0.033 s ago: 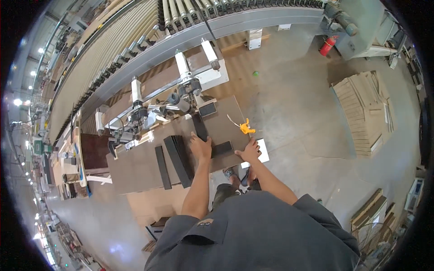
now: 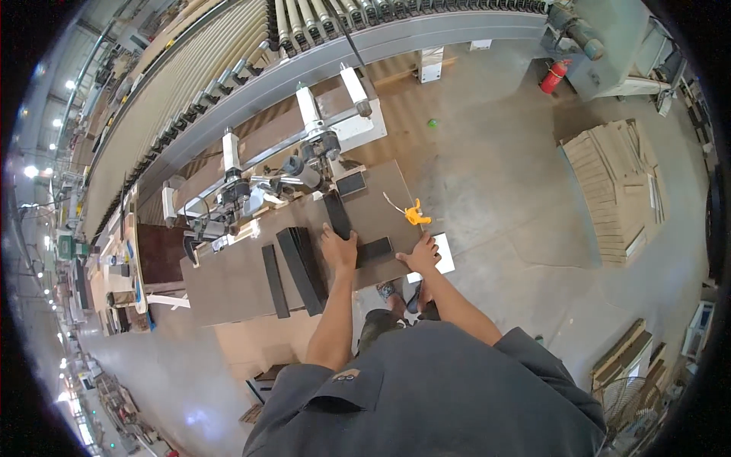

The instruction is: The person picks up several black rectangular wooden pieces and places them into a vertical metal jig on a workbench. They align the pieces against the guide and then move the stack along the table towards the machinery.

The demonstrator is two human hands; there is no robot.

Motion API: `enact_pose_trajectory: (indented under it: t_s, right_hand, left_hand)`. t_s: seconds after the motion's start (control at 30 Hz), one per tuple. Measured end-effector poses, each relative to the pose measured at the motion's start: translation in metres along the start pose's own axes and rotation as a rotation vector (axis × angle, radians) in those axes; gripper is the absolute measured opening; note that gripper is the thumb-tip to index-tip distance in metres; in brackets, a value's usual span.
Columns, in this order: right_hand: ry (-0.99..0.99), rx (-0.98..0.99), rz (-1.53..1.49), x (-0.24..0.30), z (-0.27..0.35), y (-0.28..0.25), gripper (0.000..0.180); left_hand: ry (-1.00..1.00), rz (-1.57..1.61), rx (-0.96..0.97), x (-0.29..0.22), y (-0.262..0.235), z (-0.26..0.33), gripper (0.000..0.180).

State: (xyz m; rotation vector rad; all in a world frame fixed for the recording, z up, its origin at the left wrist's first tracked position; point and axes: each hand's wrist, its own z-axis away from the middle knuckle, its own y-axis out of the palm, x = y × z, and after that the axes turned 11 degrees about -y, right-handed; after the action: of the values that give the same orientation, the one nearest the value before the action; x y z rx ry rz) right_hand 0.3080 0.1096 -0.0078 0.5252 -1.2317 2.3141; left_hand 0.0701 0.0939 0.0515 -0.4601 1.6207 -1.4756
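Observation:
My left hand (image 2: pixel 337 247) is on the near end of a dark, flat strip (image 2: pixel 335 210), with thumb and fingers at its sides. The strip's far end reaches the clamp machine at the table's back edge. My right hand (image 2: pixel 421 254) rests on the table's right edge with its fingers apart, holding nothing. Between my hands lies a short dark block (image 2: pixel 375 250). Left of my left hand, several dark strips stand in a stacked row (image 2: pixel 299 266), and a single strip (image 2: pixel 275 282) lies beside them. All rest on the brown tabletop (image 2: pixel 228 286).
A machine with white cylinders (image 2: pixel 307 107) lines the table's back edge, before a roller conveyor (image 2: pixel 205 91). A small dark-topped block (image 2: pixel 350 183) and an orange object with a cord (image 2: pixel 416 213) lie on the right. Cardboard sheets (image 2: pixel 613 190) and a fire extinguisher (image 2: pixel 553 76) stand farther right.

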Motion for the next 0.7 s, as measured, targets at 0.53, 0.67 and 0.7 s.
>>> enact_pose_trajectory:
  t_s: [0.53, 0.67, 0.7]
  right_hand:
    - [-0.026, -0.022, -0.01, -0.006, 0.002, -0.007, 0.128]
    - [-0.038, 0.023, -0.016, 0.003, 0.002, -0.006, 0.129]
    - [-0.018, 0.005, -0.014, -0.006, -0.006, -0.01, 0.129]
  left_hand:
    - [0.868, -0.394, 0.019, 0.017, -0.021, -0.009, 0.094]
    - [1.002, -0.431, 0.1, 0.021, -0.035, -0.039, 0.053]
    - [1.06, -0.456, 0.115, 0.003, -0.039, -0.038, 0.052]
